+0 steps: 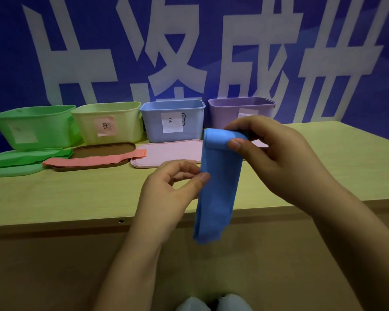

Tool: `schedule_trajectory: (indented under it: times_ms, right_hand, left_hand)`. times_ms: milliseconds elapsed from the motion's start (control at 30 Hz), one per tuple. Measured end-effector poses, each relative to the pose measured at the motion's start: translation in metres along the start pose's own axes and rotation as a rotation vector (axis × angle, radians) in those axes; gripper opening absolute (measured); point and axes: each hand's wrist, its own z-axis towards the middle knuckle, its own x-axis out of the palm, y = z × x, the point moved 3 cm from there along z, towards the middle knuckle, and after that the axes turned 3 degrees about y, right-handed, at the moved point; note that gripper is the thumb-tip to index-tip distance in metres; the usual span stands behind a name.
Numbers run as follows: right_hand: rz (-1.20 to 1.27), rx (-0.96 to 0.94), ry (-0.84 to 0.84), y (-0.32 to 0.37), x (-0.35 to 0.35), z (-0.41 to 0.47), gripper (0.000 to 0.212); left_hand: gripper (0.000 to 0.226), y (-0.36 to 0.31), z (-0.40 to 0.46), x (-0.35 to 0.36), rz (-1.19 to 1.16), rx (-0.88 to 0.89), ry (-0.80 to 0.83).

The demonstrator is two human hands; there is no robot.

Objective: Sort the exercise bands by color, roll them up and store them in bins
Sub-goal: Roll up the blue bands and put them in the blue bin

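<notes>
A blue exercise band (216, 187) hangs in front of the table edge, its top end folded over into the start of a roll. My right hand (276, 153) pinches that rolled top between thumb and fingers. My left hand (171, 187) pinches the band's left edge lower down with thumb and forefinger. A pink band (92, 160) lies flat across a brown lid (103, 149). A green band (27, 157) lies on a green lid (11, 170). At the back stand a green bin (36, 126), a yellow bin (108, 122), a blue bin (173, 120) and a purple bin (240, 108), each with a paper label.
A pink lid (169, 153) lies in front of the blue bin. The wooden table (76, 196) ends in a front edge just below my hands. A blue wall with large white characters (166, 52) rises behind the bins. White shoe tips (213, 304) show at the bottom.
</notes>
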Motion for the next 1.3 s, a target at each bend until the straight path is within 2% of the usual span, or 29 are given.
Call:
schedule_trajectory:
  times_ms: [233,367,600,700,833,1033,1167,1300]
  right_hand:
    - [-0.025,-0.025,0.002,0.002,-0.003,0.005,0.027]
    - [0.026,-0.017,0.017,0.004,-0.004,0.005,0.020]
    - [0.124,-0.016,0.050,0.003,-0.008,0.007,0.014]
    - [0.140,-0.016,0.061,0.002,-0.007,0.007,0.014]
    - [0.112,-0.008,0.055,0.000,-0.006,0.006,0.015]
    - [0.043,-0.027,-0.012,0.001,-0.005,0.006,0.017]
    - [0.021,-0.045,-0.054,0.002,-0.005,0.007,0.019]
    - [-0.001,-0.070,-0.090,0.002,-0.006,0.007,0.023]
  left_hand:
    - [0.008,-0.007,0.002,0.002,0.099,0.071,-0.005]
    - [0.009,-0.009,0.003,0.001,0.122,0.106,0.060]
    - [0.016,-0.004,0.006,0.006,-0.267,0.058,0.249]
    - [0.019,-0.002,0.005,0.006,-0.330,0.027,0.288]
    - [0.020,-0.006,0.001,0.006,-0.280,0.005,0.201]
    - [0.017,-0.010,-0.006,0.006,-0.030,0.129,0.010]
    - [0.011,-0.012,-0.011,0.007,-0.065,0.182,-0.095]
    - [0.012,-0.011,-0.010,0.007,-0.122,0.177,-0.134]
